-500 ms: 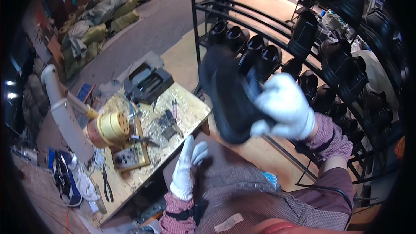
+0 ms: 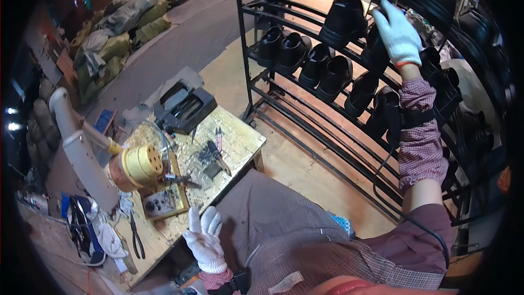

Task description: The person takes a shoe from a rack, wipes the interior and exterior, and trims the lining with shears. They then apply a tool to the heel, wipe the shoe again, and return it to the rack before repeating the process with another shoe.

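Observation:
My right hand (image 2: 402, 35), in a pale work glove, reaches to the rack beside a black shoe (image 2: 374, 52). Its thumb and visible fingers are stretched apart; whether the fingertips touch the shoe is unclear. To its left, another black shoe (image 2: 344, 20) rests on the upper bars. My left hand (image 2: 206, 241), gloved in white, is open with the palm up and holds nothing. It hovers by the near edge of the wooden workbench (image 2: 243, 136), over my apron.
The black metal rack (image 2: 305, 125) bears several black shoes (image 2: 334, 76) on its tiers. On the bench are a yellow cylindrical machine part (image 2: 141, 165), a dark casing (image 2: 185, 110) and pliers (image 2: 136, 235). A cable (image 2: 404, 214) hangs near my right arm. Sacks (image 2: 125, 22) lie far left.
The black shoe has left my right hand and sits on the rack's upper bars. That hand has moved farther up and right. My left hand has drawn back toward the lower left.

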Motion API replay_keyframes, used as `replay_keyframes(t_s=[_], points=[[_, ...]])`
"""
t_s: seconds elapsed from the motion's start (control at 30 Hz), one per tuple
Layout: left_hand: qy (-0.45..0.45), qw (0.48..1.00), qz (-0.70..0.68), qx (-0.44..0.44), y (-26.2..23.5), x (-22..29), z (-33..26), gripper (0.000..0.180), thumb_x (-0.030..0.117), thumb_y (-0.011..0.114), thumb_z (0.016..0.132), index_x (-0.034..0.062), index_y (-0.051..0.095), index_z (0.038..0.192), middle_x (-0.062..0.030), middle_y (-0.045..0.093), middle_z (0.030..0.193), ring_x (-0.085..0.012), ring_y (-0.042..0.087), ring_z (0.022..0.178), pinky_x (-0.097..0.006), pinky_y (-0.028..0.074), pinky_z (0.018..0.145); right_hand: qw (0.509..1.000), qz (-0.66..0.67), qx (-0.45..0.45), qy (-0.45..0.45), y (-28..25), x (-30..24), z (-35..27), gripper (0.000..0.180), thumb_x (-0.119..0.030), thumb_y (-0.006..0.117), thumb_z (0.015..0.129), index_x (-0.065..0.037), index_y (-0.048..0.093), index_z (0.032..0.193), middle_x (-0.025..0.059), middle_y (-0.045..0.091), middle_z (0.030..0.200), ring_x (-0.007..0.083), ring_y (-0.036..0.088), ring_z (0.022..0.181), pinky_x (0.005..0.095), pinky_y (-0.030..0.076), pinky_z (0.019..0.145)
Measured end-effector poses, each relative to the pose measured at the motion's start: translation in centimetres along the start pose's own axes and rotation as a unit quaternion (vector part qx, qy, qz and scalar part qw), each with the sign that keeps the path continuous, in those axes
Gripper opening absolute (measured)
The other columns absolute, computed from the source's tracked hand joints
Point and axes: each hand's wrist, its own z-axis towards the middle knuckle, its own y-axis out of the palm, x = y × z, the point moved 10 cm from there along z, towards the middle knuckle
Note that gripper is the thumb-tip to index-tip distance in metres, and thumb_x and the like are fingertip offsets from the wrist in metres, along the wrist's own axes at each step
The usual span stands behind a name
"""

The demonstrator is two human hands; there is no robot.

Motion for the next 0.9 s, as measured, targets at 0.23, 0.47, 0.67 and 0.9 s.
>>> replay_keyframes(t_s=[0.23,0.47,0.67,0.9], points=[[-0.048,0.997,-0.054,-0.039,2.8,-3.8,-0.7,0.086,0.065,0.041,0.1,0.0061,0.03,0.162,-0.027,0.055,0.147,-0.0371,0.061,0.128,-0.046,0.046,0.11,0.99,0.114,0.002,-0.085,-5.8,-11.1,-10.8,0.029,-0.03,0.074,0.093,-0.002,0.07,0.102,0.0189,0.069,0.094,0.0381,0.068,0.083,0.039,0.053,0.072],[-0.101,0.973,-0.181,-0.107,6.0,-5.8,-3.8,0.114,0.091,0.034,0.087,0.0075,0.021,0.165,-0.0188,0.049,0.153,-0.0291,0.055,0.133,-0.042,0.037,0.118,0.706,0.547,-0.318,-0.317,-11.9,-28.9,-25.3,0.04,-0.032,0.081,0.082,-0.001,0.076,0.107,0.0112,0.073,0.083,0.0274,0.069,0.066,0.0363,0.048,0.058],[0.087,0.968,-0.21,0.105,-5.8,-0.3,-4.8,0.098,0.086,0.042,0.089,0.0103,0.046,0.151,-0.0109,0.058,0.143,-0.0294,0.054,0.132,-0.046,0.043,0.115,0.521,0.608,-0.368,-0.473,-10.1,-37.8,-35.5,0.056,-0.035,0.072,0.09,-0.006,0.062,0.137,0.0175,0.068,0.13,0.0282,0.071,0.077,0.0363,0.054,0.066],[0.125,0.961,-0.209,0.128,-14.4,4.2,-0.6,0.088,0.078,0.053,0.091,0.0155,0.047,0.152,-0.0077,0.056,0.148,-0.0295,0.053,0.134,-0.047,0.043,0.117,0.641,0.534,-0.365,-0.412,-6.8,-37.0,-34.8,0.052,-0.032,0.071,0.092,-0.003,0.065,0.134,0.0202,0.066,0.136,0.0304,0.073,0.098,0.0349,0.054,0.075]])
